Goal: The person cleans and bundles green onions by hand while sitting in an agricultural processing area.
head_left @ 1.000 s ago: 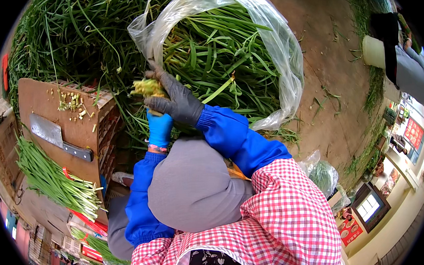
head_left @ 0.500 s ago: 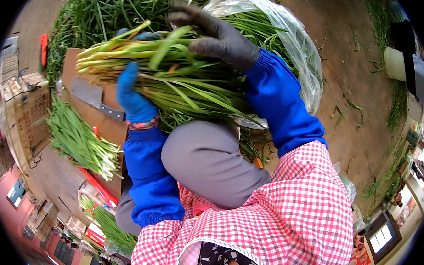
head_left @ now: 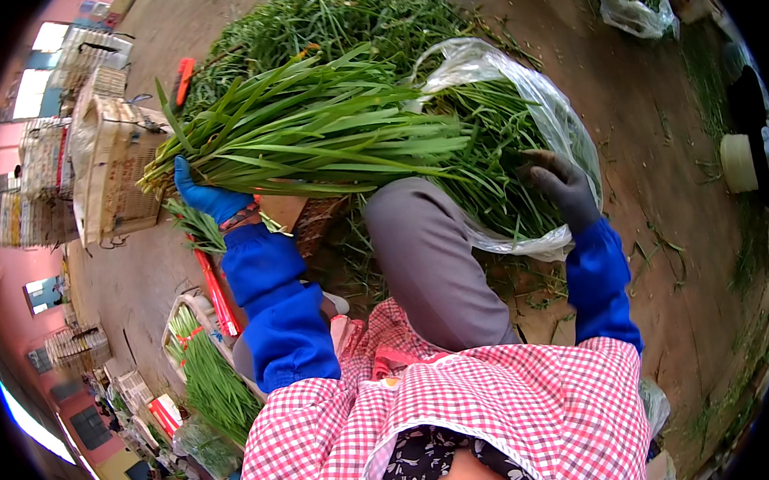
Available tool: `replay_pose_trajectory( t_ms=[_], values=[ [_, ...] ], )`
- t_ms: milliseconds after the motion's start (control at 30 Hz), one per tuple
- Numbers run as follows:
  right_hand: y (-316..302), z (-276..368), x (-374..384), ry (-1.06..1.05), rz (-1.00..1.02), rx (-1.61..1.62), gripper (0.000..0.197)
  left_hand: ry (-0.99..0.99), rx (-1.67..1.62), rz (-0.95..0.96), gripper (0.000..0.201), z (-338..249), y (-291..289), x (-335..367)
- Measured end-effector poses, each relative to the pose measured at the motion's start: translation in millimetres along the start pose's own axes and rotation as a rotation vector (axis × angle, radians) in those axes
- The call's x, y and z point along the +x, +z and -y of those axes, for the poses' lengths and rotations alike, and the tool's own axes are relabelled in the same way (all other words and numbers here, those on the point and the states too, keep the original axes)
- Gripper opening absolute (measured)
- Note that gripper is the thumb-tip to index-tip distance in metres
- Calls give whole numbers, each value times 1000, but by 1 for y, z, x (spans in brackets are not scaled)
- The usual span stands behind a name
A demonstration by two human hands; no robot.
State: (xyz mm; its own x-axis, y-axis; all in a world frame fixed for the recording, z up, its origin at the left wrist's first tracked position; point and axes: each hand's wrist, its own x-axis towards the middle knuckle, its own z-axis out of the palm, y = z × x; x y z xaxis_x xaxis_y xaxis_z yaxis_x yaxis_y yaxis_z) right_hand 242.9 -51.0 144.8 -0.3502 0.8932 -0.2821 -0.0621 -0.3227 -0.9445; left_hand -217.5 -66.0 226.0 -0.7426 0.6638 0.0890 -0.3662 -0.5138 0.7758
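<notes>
My left hand [head_left: 208, 195], in a blue glove, is closed round the stem end of a large bunch of garlic chives [head_left: 327, 134]. The long flat leaves fan out to the right, over my knee and toward a clear plastic bag [head_left: 585, 164]. My right hand [head_left: 560, 187], in a dark glove, is over the right side of that bag. Its fingers and thumb are apart, close to the loose green leaves [head_left: 492, 139] inside. Whether the fingertips touch those leaves is hard to tell.
A heap of loose greens [head_left: 330, 21] lies beyond the bunch. At the left stand a plastic crate [head_left: 116, 180] and a basket [head_left: 173, 325] holding tied chives [head_left: 213, 379]. A red strip [head_left: 217, 288] lies nearby. Another bag of greens [head_left: 642, 9] is at the far right.
My right hand has left the bunch and moved right to the bag. The bunch, held by my left hand alone, now shows its leaves spread rightward. The view has shifted.
</notes>
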Motion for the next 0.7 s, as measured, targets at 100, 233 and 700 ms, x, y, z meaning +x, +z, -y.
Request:
replay_pose_trajectory(
  t_ms=[100,233,700],
  values=[
    [80,48,-46,-62,231,330,35,69,-75,66,39,-23,7,-13],
    [195,30,-75,193,596,823,69,85,-143,167,43,-47,39,-48],
    [278,-48,3,-49,325,1211,46,-107,-192,-185,39,-57,-59,-229]
  ],
)
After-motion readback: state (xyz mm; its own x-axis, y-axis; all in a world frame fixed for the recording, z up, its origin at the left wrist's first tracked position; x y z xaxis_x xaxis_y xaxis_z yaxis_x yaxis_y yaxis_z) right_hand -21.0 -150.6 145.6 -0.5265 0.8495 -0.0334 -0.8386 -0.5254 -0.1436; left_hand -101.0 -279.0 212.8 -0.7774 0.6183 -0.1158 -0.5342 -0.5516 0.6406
